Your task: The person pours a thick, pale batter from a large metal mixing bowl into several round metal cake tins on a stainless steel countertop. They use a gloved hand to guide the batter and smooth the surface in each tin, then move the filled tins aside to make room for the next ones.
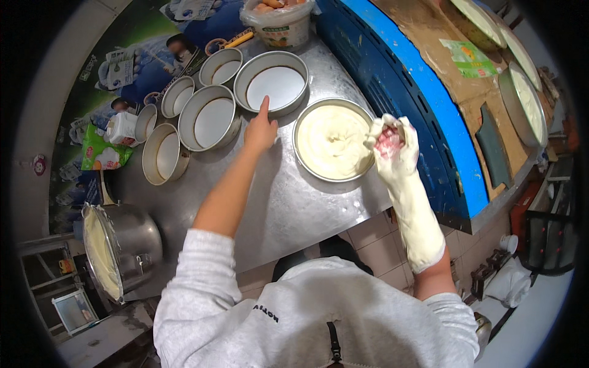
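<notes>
My left hand (261, 131) reaches to the near rim of a large round cake pan (276, 85), its index finger extended over the rim and its thumb apart. Whether the finger touches the metal I cannot tell. To the right, a round pan filled with pale batter (333, 138) sits on the steel table, its surface swirled in the middle. Beside that pan's right rim is my right hand (393, 142), palm up with fingers loosely curled and nothing visible in it. Batter coats this hand and most of the forearm.
Several smaller cake pans (209, 118) stand at the left on the steel table (294, 216). A steel mixing bowl of batter (138, 253) is at the left edge. A tub of eggs (280, 27) stands at the back. Blue equipment (391, 92) borders the right, with filled pans (524, 106) beyond.
</notes>
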`<state>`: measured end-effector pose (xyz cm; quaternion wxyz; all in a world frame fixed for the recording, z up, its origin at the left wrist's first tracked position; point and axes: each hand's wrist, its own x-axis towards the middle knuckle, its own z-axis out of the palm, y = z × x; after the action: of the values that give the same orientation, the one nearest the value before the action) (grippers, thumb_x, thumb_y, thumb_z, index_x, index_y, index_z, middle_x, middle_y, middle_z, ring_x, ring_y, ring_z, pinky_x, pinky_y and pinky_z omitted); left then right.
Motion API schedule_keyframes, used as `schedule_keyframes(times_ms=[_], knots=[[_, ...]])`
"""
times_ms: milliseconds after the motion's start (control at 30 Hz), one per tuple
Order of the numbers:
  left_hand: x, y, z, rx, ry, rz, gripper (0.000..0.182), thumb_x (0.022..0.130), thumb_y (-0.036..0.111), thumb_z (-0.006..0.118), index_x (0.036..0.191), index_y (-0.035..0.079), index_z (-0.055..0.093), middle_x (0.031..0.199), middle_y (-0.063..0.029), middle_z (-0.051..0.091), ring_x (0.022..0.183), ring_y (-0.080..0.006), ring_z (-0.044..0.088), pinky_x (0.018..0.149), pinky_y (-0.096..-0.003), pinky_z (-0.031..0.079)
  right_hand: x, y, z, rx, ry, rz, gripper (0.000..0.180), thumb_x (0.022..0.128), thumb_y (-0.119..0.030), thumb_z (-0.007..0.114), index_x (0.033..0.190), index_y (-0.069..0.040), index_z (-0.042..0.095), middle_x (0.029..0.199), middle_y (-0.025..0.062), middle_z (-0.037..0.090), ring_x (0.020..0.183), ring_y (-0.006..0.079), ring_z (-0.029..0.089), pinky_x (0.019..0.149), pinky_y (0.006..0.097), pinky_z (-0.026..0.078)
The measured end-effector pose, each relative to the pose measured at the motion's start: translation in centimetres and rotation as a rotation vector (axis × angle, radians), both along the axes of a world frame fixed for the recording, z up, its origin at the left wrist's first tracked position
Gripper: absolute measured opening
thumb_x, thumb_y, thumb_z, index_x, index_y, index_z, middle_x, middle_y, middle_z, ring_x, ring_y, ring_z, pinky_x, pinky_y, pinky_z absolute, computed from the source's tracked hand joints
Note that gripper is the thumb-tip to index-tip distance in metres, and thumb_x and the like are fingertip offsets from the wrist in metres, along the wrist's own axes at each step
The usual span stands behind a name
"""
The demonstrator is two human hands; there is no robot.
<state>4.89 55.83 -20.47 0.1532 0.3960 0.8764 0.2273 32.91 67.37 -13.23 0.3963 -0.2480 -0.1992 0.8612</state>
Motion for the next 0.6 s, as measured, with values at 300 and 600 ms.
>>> schedule_keyframes(times_ms=[300, 600], knots=[[-1.0, 2.5, 2.2, 0.12, 0.219, 0.1, 0.018, 0.085, 0.025, 0.054, 0.095, 0.011, 0.058, 0.081, -0.0182, 0.063, 0.078, -0.0384, 0.061, 0.068, -0.0477, 0.047, 1.8, -1.7, -0.1, 0.035, -0.058, 0.039, 0.034, 0.089, -0.04, 0.046, 0.086, -0.009, 0.059, 0.073, 0.0073, 0.058, 0.064, 0.0192, 0.055, 0.059, 0.0333, 0.044], [2.6, -11.2, 12.2, 0.442, 0.123, 0.019, 0.017, 0.083, 0.012, 0.055, 0.098, 0.006, 0.059, 0.075, -0.0159, 0.062, 0.068, -0.0311, 0.061, 0.061, -0.035, 0.047, 0.1, -0.5, 0.8, 0.06, -0.022, 0.098, 0.035, 0.086, -0.042, 0.048, 0.09, -0.009, 0.059, 0.079, 0.0068, 0.059, 0.069, 0.021, 0.057, 0.064, 0.035, 0.045]])
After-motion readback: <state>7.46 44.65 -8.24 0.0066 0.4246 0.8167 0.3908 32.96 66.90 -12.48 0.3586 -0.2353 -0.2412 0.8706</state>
